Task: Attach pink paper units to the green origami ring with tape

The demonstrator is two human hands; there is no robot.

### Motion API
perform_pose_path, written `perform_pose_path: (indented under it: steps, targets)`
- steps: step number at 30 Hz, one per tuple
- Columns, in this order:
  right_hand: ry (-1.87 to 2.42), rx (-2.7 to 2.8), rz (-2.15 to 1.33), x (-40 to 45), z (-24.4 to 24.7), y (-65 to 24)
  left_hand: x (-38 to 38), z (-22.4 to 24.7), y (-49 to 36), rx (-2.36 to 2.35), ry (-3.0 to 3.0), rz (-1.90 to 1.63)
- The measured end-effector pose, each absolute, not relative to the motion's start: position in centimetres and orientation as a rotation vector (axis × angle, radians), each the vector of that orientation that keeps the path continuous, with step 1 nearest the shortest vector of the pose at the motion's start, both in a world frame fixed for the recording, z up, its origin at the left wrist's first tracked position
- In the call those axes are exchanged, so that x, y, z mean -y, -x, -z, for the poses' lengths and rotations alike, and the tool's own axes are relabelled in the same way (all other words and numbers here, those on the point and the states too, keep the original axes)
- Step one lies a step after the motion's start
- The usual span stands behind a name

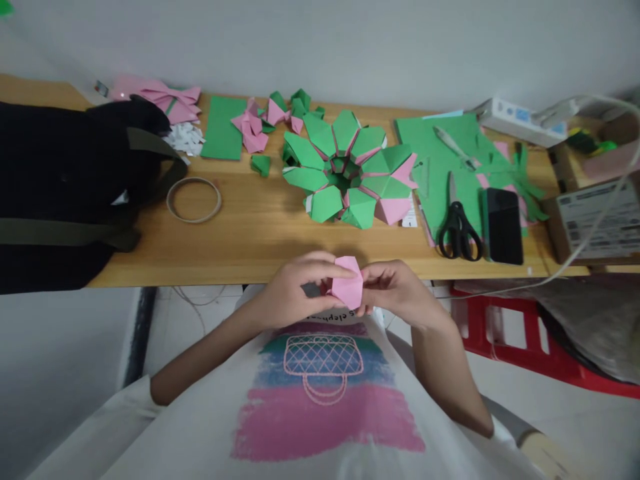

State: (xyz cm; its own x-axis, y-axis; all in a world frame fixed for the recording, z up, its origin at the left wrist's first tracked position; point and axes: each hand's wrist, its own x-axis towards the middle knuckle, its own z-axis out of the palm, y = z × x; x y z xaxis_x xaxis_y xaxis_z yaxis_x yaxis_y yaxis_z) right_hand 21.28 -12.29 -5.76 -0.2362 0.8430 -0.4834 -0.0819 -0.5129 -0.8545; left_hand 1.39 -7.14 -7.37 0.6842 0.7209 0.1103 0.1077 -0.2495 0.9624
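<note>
"Checking hold: pinched what, and where?"

"Pinched folded pink paper piece (349, 283) over near edge of pale brown wooden table (240, 250), between thumb and fingers of left hand (293, 290) at left, curled fingers of right hand (397, 291) at right. Could not tell pressure."

"Risked what?"

"Possibly risked crushed folds from over-tight pinching, or dropping to floor from slack grip."
</note>
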Motion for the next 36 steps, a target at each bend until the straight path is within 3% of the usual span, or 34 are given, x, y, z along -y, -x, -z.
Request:
perform_pose_path:
  steps: [9,17,28,36]
  targets:
    - [1.414,0.900,-1.894,11.1,5.9,-21.7,6.4,7.6,-1.8,-0.667,-1.654,-0.640]
    - [1.325,0.833,-1.903,9.5,7.3,-21.9,6.1,9.6,-2.6,-0.837,-1.150,-0.674]
    - [1.227,0.412,-1.284,7.6,8.8,-19.8,5.6,10.9,-3.3,-1.067,-0.794,-0.928]
    - [1.322,0.394,-1.219,7.6,7.7,-18.7,5.4,10.5,-4.2,-1.027,-0.985,-0.994]
